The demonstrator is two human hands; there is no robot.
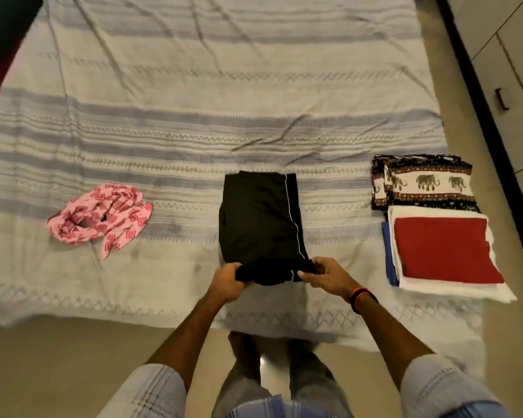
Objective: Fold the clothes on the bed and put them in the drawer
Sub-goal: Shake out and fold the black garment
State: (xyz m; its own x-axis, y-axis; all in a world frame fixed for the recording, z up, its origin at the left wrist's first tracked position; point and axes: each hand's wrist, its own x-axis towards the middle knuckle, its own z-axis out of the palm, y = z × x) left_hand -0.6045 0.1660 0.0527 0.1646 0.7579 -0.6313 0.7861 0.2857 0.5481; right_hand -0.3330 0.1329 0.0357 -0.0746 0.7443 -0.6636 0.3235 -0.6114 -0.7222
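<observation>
both the left hand (227, 282) and right hand (323, 274) are pinching the black shorts' (260, 218) near edge at lower centre; the garment's long axis is running away toward the frame's top.

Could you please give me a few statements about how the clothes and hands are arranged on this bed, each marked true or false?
1. Both hands grip the near end of the black garment. True: left hand, right hand.
2. The pink patterned garment is neatly folded. False: it lies crumpled.
3. The red cloth tops a folded pile. True.
4. The elephant-print cloth lies left of the black garment. False: it lies to the right.
</observation>
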